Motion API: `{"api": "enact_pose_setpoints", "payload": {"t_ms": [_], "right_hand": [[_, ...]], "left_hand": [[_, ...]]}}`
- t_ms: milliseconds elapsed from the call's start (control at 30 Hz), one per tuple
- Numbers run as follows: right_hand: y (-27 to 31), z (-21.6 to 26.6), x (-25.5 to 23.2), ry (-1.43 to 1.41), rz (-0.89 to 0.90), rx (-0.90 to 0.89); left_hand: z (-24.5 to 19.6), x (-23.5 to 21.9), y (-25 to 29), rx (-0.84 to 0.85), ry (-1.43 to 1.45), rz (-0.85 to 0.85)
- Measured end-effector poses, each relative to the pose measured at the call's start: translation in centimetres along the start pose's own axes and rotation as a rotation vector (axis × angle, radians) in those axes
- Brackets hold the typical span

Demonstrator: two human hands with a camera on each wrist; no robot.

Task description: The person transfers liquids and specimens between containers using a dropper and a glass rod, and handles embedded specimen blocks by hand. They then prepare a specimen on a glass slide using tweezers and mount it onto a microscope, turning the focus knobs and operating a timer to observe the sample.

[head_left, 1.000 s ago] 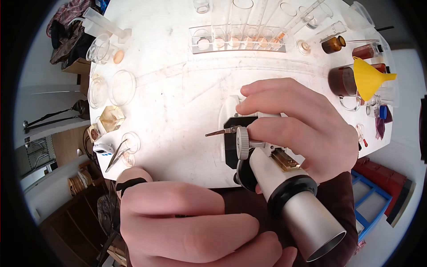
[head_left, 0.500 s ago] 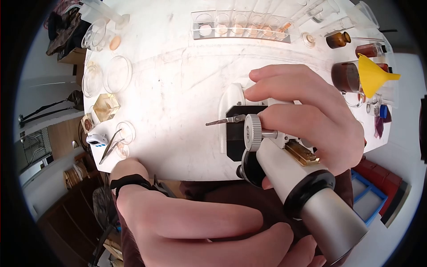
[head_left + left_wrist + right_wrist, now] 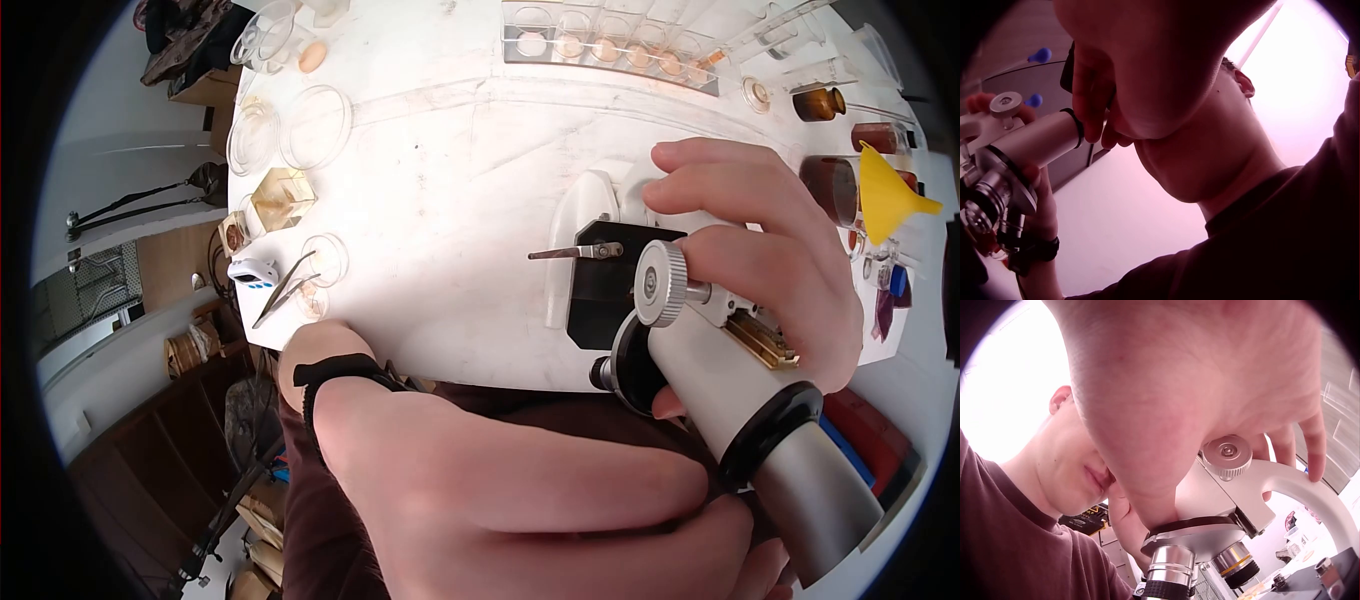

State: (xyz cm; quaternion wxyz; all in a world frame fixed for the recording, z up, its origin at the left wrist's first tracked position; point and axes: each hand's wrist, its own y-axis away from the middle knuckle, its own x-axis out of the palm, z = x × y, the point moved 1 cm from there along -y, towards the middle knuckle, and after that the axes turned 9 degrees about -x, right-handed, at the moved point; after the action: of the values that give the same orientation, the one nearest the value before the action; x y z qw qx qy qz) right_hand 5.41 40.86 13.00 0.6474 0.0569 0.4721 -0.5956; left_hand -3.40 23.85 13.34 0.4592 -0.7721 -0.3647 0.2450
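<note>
A white microscope [image 3: 700, 350] leans towards the person, its silver upper tube [image 3: 815, 490] at the lower right of the head view. My right hand [image 3: 770, 230] grips its body from the right, several fingers over the arm and the thumb below, beside the round focus knob [image 3: 660, 284]. Beneath the palm, the right wrist view shows objective lenses [image 3: 1172, 569]. The fingers of my left hand [image 3: 530, 480] reach out, fairly straight, to the tube's black ring [image 3: 770, 432]; contact is unclear. The black stage [image 3: 610, 300] carries a metal clip [image 3: 580, 252].
A test-tube rack [image 3: 610, 62] stands at the back. Amber bottle [image 3: 818, 103], dark jar [image 3: 828, 188] and yellow funnel [image 3: 892, 195] are at the right. Petri dishes [image 3: 316, 127], a glass block [image 3: 283, 197], a white device [image 3: 253, 272] and tweezers [image 3: 288, 287] lie on the left.
My left hand has moved right, towards the tube, and its curled fingers have stretched out. My right hand keeps its grip on the microscope. Both sit further right in the head view.
</note>
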Motion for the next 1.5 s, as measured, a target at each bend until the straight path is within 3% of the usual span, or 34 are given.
{"api": "enact_pose_setpoints", "payload": {"t_ms": [167, 233, 267, 300, 500, 567, 600, 633, 700, 733, 867, 967, 1133, 1200, 1500], "right_hand": [[0.7, -0.3, 0.2, 0.034, -0.027, -0.04], [0.6, 0.1, 0.5, -0.028, -0.091, 0.009], [0.6, 0.1, 0.6, -0.014, -0.097, 0.017], [0.6, 0.0, 0.6, -0.02, -0.097, 0.016], [0.4, -0.3, 0.7, -0.007, -0.055, -0.035], [0.3, 0.3, 0.4, -0.023, -0.068, 0.034], [0.0, 0.5, 0.4, 0.0, -0.081, 0.037], [-0.2, 0.6, 0.4, 0.013, -0.088, 0.008], [0.0, 1.0, 0.4, 0.053, -0.11, 0.066], [-0.2, 1.3, 0.4, 0.053, -0.129, 0.087], [-0.7, 2.2, -0.6, 0.058, -0.05, 0.163], [-0.3, 1.6, -1.4, 0.075, 0.076, 0.11], [0.0, 1.7, -0.8, 0.058, 0.0, 0.134], [-0.1, 1.8, -1.1, -0.011, 0.03, 0.154], [-0.2, 1.6, -1.7, -0.121, 0.169, 0.186]], "left_hand": [[-0.4, -0.9, -0.5, -0.087, 0.067, 0.05], [-0.2, -2.5, -1.1, -0.107, 0.163, 0.398], [-2.2, -0.4, -0.4, -0.322, 0.025, 0.11], [-2.3, 0.0, -0.1, -0.325, 0.021, 0.111], [-1.1, 0.1, 0.4, -0.159, 0.022, 0.052], [-0.2, 0.3, 0.1, -0.067, 0.053, 0.027], [0.5, -1.2, -0.2, 0.04, 0.094, 0.196], [0.5, -0.8, -0.2, 0.068, 0.079, 0.199], [0.0, 0.5, -0.2, 0.131, -0.082, -0.084], [-1.3, -2.6, -1.8, -0.043, -0.028, 0.323], [0.3, -4.1, -3.5, -0.027, -0.059, 0.493], [1.9, -4.0, -3.7, -0.016, -0.128, 0.386], [3.6, -3.7, -4.6, -0.078, -0.191, 0.452], [3.7, -3.7, -4.6, -0.13, -0.143, 0.577], [3.3, -2.8, -4.5, -0.144, -0.115, 0.611]]}}
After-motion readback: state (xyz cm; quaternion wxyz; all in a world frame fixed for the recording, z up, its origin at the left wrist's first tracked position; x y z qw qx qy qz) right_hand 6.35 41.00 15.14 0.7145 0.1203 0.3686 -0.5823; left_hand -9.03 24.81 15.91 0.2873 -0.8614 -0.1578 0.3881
